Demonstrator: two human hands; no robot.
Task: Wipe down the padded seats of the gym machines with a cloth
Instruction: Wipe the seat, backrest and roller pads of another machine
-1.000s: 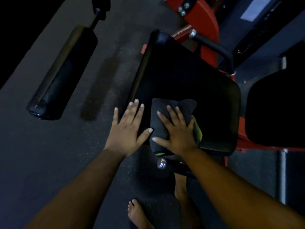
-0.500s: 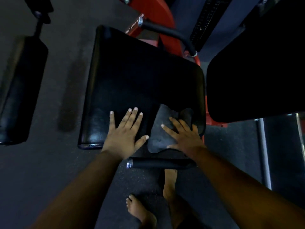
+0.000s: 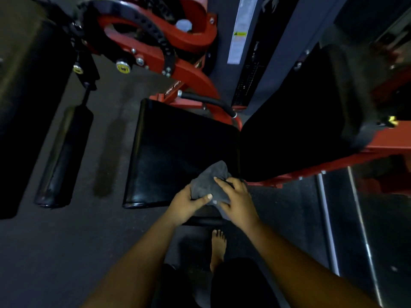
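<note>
A: Where is the cloth [image 3: 209, 185] held?

B: It is gripped by both hands, bunched, over the near right corner of the padded seat [image 3: 178, 152]. The left hand [image 3: 185, 204] has its thumb curled over it; the right hand [image 3: 239, 200] pinches it from the other side.

A: And the unwiped surface?

B: It is judged to lie ahead and leftward, its long axis running away from the hands, with the left hand nearer

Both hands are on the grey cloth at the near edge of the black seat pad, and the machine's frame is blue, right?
Not quite: the frame is red, not blue, as the head view shows. The rest holds. The left hand and right hand both hold the grey cloth, bunched up at the near edge of the black seat pad.
</note>
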